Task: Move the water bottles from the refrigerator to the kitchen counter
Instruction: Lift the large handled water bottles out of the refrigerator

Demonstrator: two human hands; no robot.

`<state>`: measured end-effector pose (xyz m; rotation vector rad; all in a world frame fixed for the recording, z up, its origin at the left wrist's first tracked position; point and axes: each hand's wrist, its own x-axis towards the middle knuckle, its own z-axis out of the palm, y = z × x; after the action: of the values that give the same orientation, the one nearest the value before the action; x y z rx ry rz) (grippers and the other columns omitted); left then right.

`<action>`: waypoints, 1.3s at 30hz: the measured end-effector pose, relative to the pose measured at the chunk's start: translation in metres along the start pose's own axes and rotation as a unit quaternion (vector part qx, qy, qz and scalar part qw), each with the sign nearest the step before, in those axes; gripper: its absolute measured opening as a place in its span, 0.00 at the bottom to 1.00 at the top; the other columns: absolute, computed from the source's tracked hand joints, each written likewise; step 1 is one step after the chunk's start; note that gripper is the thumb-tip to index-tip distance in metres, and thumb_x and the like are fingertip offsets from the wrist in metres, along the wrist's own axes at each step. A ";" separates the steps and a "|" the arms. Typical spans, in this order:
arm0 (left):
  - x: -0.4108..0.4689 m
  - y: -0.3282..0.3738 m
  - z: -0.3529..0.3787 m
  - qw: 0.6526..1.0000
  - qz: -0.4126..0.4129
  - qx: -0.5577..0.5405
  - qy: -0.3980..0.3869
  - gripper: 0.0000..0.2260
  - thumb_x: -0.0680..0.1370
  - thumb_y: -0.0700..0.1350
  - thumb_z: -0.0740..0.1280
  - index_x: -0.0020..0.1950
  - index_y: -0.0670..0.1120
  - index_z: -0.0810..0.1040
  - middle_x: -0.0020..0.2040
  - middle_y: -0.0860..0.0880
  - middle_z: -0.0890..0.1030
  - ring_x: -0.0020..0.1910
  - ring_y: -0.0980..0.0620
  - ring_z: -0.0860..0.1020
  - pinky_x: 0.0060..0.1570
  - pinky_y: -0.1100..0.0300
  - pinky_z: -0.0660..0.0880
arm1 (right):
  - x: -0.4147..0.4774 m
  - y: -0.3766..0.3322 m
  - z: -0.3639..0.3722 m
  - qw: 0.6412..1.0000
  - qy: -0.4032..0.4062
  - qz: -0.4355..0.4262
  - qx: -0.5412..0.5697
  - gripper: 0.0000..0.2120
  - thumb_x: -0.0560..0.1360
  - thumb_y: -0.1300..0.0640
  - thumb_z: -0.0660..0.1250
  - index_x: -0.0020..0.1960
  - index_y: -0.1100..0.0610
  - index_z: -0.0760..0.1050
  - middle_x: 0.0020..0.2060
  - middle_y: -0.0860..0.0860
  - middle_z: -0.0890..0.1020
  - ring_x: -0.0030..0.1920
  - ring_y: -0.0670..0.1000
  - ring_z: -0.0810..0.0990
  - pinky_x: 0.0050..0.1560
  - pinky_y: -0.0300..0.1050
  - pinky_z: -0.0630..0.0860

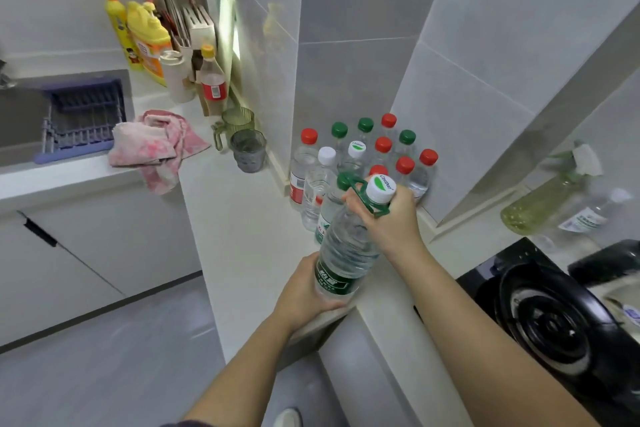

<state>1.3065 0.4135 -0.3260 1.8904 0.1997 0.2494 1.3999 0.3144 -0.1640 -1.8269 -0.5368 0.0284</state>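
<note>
A large clear water bottle [348, 246] with a white cap, green carry handle and green label tilts over the white kitchen counter [242, 218]. My left hand [304, 291] cups its base near the counter's front edge. My right hand [391, 215] grips its neck and green handle. Just behind it, in the tiled corner, stands a cluster of several water bottles [367, 156] with red, green and white caps. The refrigerator is out of view.
Left on the counter lie a pink towel [156, 146], two glass cups [247, 149], and cleaning and sauce bottles [149, 38]. A sink with a purple rack [83, 114] is far left. A black gas stove [554, 315] and an oil bottle [540, 201] sit right.
</note>
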 end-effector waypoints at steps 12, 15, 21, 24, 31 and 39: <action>0.040 -0.010 0.040 0.998 -0.051 0.030 -0.033 0.39 0.62 0.56 0.79 0.69 0.50 0.68 0.64 0.52 0.75 0.62 0.56 0.75 0.61 0.54 0.74 | 0.029 0.007 -0.044 0.997 -0.080 0.004 -0.016 0.08 0.72 0.70 0.72 0.50 0.71 0.79 0.48 0.64 0.83 0.51 0.62 0.82 0.56 0.51 0.79; 0.048 -0.010 0.046 0.995 -0.064 0.050 -0.063 0.40 0.64 0.59 0.77 0.72 0.52 0.65 0.67 0.53 0.73 0.63 0.56 0.74 0.64 0.56 0.72 | 0.035 0.011 -0.056 0.995 -0.095 0.019 -0.012 0.11 0.72 0.70 0.71 0.54 0.71 0.78 0.51 0.64 0.83 0.55 0.62 0.82 0.61 0.54 0.77; 0.070 -0.002 0.067 0.993 -0.080 0.057 -0.067 0.35 0.64 0.54 0.80 0.67 0.50 0.70 0.60 0.55 0.77 0.57 0.54 0.77 0.58 0.59 0.74 | 0.046 0.023 -0.079 0.996 -0.079 0.027 -0.012 0.11 0.73 0.73 0.69 0.55 0.74 0.76 0.48 0.61 0.82 0.48 0.53 0.80 0.52 0.38 0.77; 0.081 0.006 0.081 0.993 -0.073 0.062 -0.064 0.37 0.64 0.53 0.80 0.69 0.51 0.69 0.62 0.55 0.76 0.60 0.54 0.77 0.59 0.60 0.73 | 0.051 0.028 -0.093 0.997 -0.068 0.019 -0.030 0.10 0.73 0.71 0.69 0.54 0.72 0.77 0.49 0.64 0.83 0.50 0.56 0.81 0.55 0.46 0.78; 0.103 0.013 0.110 0.990 -0.101 0.064 -0.074 0.32 0.66 0.50 0.79 0.67 0.48 0.71 0.62 0.50 0.77 0.59 0.52 0.77 0.61 0.57 0.72 | 0.064 0.045 -0.120 0.999 -0.039 0.015 -0.033 0.10 0.74 0.71 0.69 0.54 0.71 0.75 0.50 0.64 0.82 0.51 0.55 0.80 0.56 0.48 0.77; 0.127 0.023 0.129 0.990 -0.098 0.070 -0.075 0.35 0.65 0.48 0.80 0.69 0.49 0.70 0.63 0.52 0.78 0.60 0.52 0.77 0.60 0.60 0.72 | 0.082 0.061 -0.136 1.000 -0.005 0.017 -0.016 0.09 0.74 0.69 0.69 0.53 0.69 0.75 0.49 0.62 0.83 0.51 0.51 0.81 0.54 0.41 0.78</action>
<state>1.4642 0.3218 -0.3357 2.0030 0.3045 -0.0422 1.5335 0.2090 -0.1548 -1.8691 -0.5156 0.0529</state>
